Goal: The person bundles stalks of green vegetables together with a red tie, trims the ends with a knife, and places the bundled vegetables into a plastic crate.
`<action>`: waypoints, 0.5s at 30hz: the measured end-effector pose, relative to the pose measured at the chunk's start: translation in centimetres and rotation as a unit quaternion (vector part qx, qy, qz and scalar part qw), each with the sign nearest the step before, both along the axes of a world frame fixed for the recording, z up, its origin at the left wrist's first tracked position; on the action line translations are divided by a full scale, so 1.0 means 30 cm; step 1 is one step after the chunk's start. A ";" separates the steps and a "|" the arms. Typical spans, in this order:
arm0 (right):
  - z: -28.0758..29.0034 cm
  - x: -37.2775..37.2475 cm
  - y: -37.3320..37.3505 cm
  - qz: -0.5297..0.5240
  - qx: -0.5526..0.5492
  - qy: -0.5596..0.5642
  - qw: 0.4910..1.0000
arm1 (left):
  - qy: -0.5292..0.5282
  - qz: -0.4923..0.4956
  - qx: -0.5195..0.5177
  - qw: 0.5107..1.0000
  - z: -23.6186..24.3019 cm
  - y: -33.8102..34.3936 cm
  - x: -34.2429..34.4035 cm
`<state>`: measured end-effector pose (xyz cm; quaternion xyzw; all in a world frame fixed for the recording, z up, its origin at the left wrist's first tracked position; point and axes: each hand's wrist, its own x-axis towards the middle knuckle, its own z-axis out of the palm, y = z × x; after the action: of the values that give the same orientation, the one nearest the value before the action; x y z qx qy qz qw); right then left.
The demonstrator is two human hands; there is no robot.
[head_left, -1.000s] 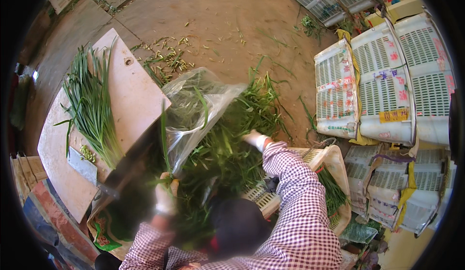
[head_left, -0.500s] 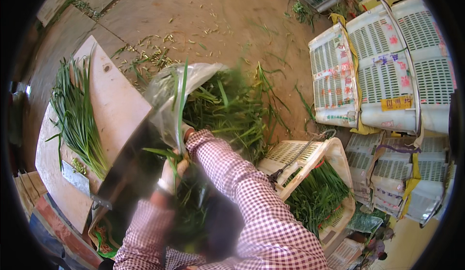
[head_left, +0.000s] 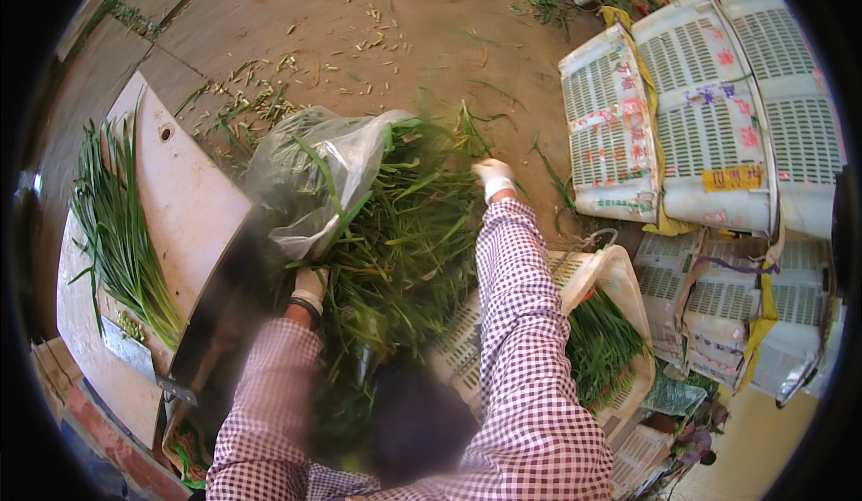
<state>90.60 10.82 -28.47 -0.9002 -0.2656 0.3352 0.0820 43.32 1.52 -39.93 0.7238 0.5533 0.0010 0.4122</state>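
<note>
A clear plastic bag [head_left: 337,155] lies tilted at the middle, with green leaves showing through it. Its lower edge comes down to my gloved left hand [head_left: 311,287], which looks closed on the plastic, though leaves hide part of the fingers. To the right of the bag spreads a heap of loose green leaves [head_left: 413,218]. My gloved right hand [head_left: 494,176] is at the far right edge of that heap, fingers curled around some leaves. On the pale board [head_left: 193,196] to my left rests a bunch of long green stalks [head_left: 135,241].
A metal blade [head_left: 130,348] is fixed on the board beside small cut bits. A pale plastic crate [head_left: 628,290] of green stalks stands by my right forearm. White crates [head_left: 620,133] are stacked at the right. Stem cuttings [head_left: 256,97] litter the brown floor.
My right hand has come out of the bag's mouth and moved right to the heap's far edge. My left hand has shifted slightly down and left, and the bag has sagged.
</note>
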 end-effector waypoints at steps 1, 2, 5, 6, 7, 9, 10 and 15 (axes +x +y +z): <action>-0.051 0.061 -0.034 0.002 0.027 -0.040 0.999 | 0.041 -0.046 -0.018 0.998 -0.014 0.012 0.006; -0.113 0.093 -0.066 -0.021 0.024 -0.099 0.995 | -0.010 -0.002 -0.013 1.000 -0.023 0.015 0.004; -0.299 0.076 -0.064 -0.085 0.053 -0.107 0.989 | -0.028 0.062 -0.034 0.997 -0.049 0.007 0.013; -0.342 0.047 -0.050 -0.060 0.060 -0.138 0.987 | -0.008 0.085 -0.048 0.995 -0.058 0.003 0.012; -0.367 0.018 -0.045 -0.027 0.095 -0.138 0.985 | -0.004 0.092 -0.087 0.992 -0.068 0.001 0.011; -0.371 -0.018 -0.029 -0.048 0.061 -0.058 0.995 | 0.010 0.044 -0.053 0.998 -0.099 -0.007 0.015; -0.385 -0.062 -0.027 -0.081 0.320 0.045 0.943 | 0.063 0.018 -0.053 0.996 -0.116 -0.009 0.011; -0.344 -0.002 0.015 0.045 -0.012 -0.014 0.999 | 0.093 -0.077 0.031 0.992 -0.216 -0.007 0.034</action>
<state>90.55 11.27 -38.80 -0.8930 -0.3029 0.3289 0.0520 44.34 1.30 -46.40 0.7734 0.5319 -0.0811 0.3353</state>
